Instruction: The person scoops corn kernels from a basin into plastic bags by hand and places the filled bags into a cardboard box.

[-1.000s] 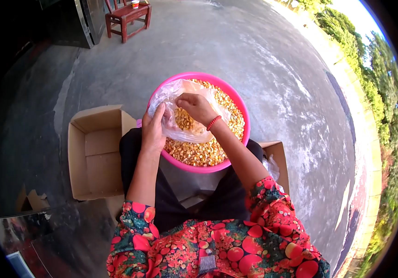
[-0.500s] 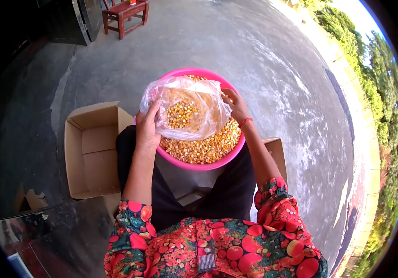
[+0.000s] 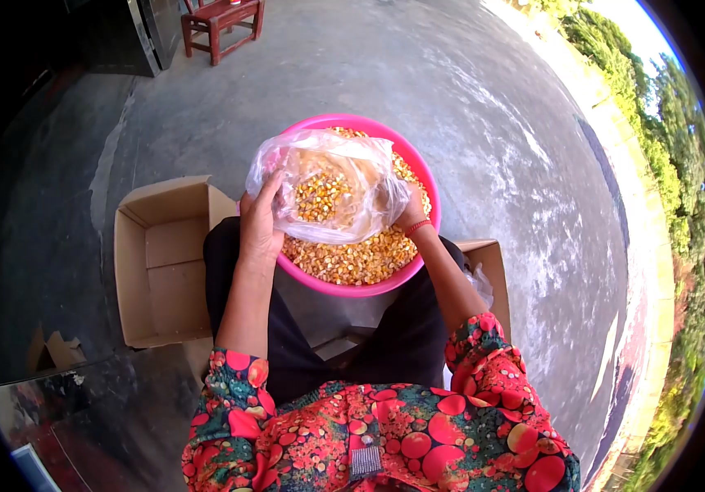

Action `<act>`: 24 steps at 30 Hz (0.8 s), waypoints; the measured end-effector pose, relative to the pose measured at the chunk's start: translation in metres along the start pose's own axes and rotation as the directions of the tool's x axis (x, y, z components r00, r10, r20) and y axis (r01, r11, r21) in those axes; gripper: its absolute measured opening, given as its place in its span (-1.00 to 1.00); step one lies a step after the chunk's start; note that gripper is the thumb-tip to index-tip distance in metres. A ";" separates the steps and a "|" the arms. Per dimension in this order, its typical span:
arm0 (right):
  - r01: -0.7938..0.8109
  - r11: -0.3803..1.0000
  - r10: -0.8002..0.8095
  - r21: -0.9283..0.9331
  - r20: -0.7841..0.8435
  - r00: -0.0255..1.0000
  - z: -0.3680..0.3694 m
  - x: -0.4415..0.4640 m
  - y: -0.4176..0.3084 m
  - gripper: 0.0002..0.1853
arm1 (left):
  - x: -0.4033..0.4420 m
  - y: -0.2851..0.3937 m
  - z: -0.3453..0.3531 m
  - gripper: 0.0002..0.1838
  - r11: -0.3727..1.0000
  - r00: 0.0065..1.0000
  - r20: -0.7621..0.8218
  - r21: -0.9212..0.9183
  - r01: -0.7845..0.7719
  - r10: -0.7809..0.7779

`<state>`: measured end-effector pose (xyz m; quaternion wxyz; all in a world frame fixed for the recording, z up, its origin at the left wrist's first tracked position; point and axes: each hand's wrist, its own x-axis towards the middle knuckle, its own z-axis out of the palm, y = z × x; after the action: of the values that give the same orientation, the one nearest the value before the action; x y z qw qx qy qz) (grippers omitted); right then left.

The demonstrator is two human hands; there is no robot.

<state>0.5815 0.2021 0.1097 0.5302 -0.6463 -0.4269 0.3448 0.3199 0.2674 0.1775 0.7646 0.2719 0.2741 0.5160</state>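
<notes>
A clear plastic bag [image 3: 287,209] with yellow corn kernels [image 3: 320,195] inside is held above a pink basin [image 3: 433,193]. My left hand [image 3: 261,225] grips the bag's left side, thumb towards me. At the bag's right edge is my right hand [image 3: 408,210], wearing a red bracelet [image 3: 418,227]. Its fingers are covered by the crumpled plastic, so their grip does not show. Loose corn kernels [image 3: 357,262] fill the basin, which sits between my knees.
An open cardboard box [image 3: 176,246] stands to my left. Another cardboard box [image 3: 493,271], with clear plastic [image 3: 480,283] in it, is by my right knee. A red wooden chair [image 3: 223,18] stands at the far left on the concrete floor [image 3: 352,61].
My right hand has moved down and inward from the basin's upper right, and its fingers have gone behind or into the bag's plastic. My left hand keeps its hold on the bag.
</notes>
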 end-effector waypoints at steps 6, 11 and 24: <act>-0.050 0.852 0.177 0.521 -0.197 0.964 -0.008 0.011 -0.022 -0.80 | 0.001 -0.002 0.000 -0.80 1.000 1.000 0.015 -0.001 0.007 -0.007; -0.028 0.537 0.187 0.843 -0.086 0.979 -0.015 0.014 -0.070 -0.77 | -0.004 0.001 0.008 -0.75 0.999 1.000 0.008 -0.041 -0.011 0.011; -0.029 0.802 -0.012 0.596 0.065 0.998 0.090 0.006 -0.139 -0.75 | -0.003 0.000 0.006 -0.81 1.000 0.997 0.074 0.004 0.010 -0.010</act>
<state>0.4768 0.2531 0.2276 0.6906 -0.4372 -0.3111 0.4848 0.3230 0.2635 0.1820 0.7763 0.2910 0.2479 0.5013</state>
